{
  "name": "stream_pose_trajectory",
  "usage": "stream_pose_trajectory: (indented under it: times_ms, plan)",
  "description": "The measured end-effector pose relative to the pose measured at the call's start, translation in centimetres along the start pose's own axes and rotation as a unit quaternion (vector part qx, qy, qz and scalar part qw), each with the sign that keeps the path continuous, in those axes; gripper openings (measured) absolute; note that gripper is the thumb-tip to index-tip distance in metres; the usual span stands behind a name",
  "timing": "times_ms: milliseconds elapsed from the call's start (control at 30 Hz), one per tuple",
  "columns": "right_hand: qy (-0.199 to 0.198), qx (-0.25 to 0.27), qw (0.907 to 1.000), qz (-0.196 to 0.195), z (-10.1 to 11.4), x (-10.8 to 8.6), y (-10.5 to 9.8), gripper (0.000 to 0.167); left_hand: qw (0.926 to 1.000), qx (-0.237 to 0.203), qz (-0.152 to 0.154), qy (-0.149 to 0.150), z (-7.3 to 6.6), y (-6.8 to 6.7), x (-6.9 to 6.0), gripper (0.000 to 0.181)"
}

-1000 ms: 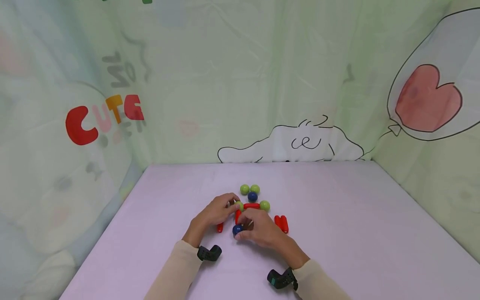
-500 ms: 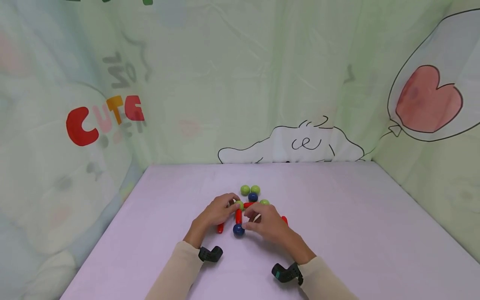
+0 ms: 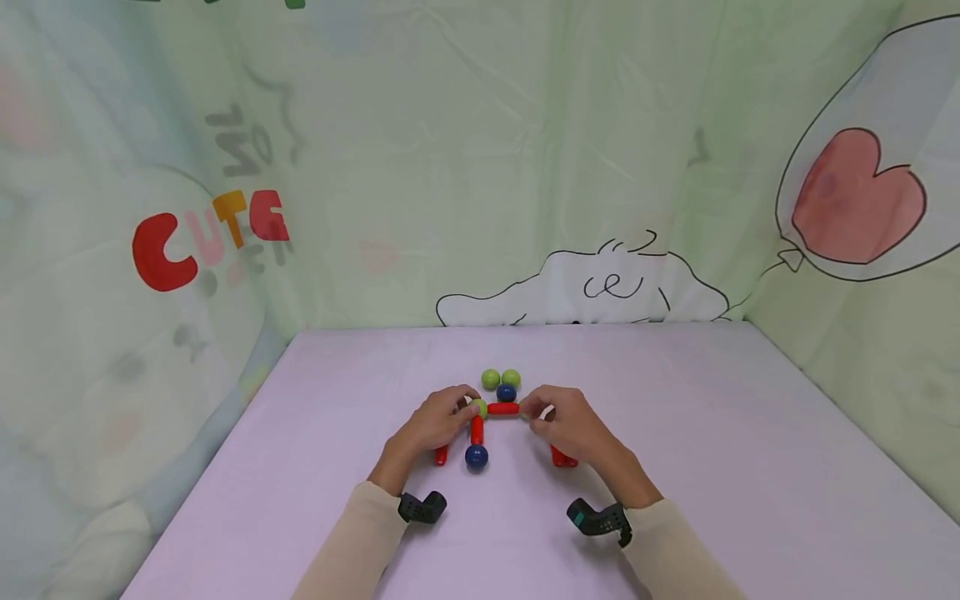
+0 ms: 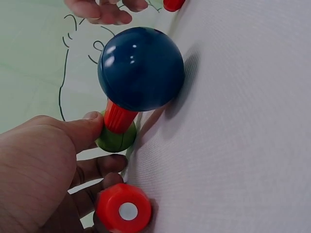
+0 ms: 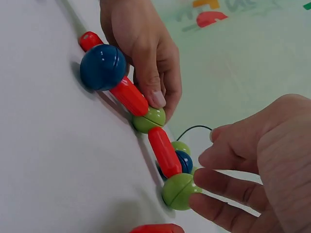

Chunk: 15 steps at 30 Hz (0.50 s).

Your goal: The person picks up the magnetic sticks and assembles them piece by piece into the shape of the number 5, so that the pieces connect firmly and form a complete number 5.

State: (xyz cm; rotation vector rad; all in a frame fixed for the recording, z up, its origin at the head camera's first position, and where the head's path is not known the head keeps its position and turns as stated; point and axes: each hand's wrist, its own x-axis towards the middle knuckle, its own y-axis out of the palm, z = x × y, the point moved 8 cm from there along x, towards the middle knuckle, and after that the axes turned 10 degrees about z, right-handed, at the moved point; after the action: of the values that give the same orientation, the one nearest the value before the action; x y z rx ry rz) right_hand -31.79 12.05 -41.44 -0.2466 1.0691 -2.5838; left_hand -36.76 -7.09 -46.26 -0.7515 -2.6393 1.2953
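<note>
My left hand (image 3: pixel 441 421) pinches a green ball (image 4: pixel 118 141) between thumb and fingers. From that ball one red stick (image 3: pixel 477 431) runs toward me to a blue ball (image 3: pixel 476 457). Another red stick (image 3: pixel 503 408) runs right to a second green ball (image 5: pixel 180 192), so the joined pieces form a corner. At that right end, my right hand (image 3: pixel 568 417) has loosely extended fingers, and its fingertips (image 5: pixel 198 200) are at the green ball, seeming to touch it. In the head view these fingers mostly hide the ball.
Two loose green balls (image 3: pixel 500 379) and a blue ball (image 3: pixel 506 392) sit behind the joined pieces. A loose red stick (image 3: pixel 440 456) lies by my left hand. More red sticks (image 3: pixel 564 457) lie partly hidden under my right hand.
My right hand has let go of the near blue ball and moved right and away from me to the right green ball. My left hand stays on its green ball.
</note>
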Motion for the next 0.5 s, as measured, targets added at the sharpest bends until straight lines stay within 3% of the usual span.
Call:
stream_pose_trajectory:
  times_ms: [300,500]
  plan:
    - [0.061,-0.028,0.9970,0.038,-1.7,-0.1,-0.5,0.023,1.0000,-0.004,-0.003,0.001,0.1,-0.1,0.0,0.028]
    - [0.081,-0.037,0.9935,0.071,-2.5,-0.3,-0.5,0.027,1.0000,-0.006,-0.007,0.002,0.0,-0.2,-0.1,0.027]
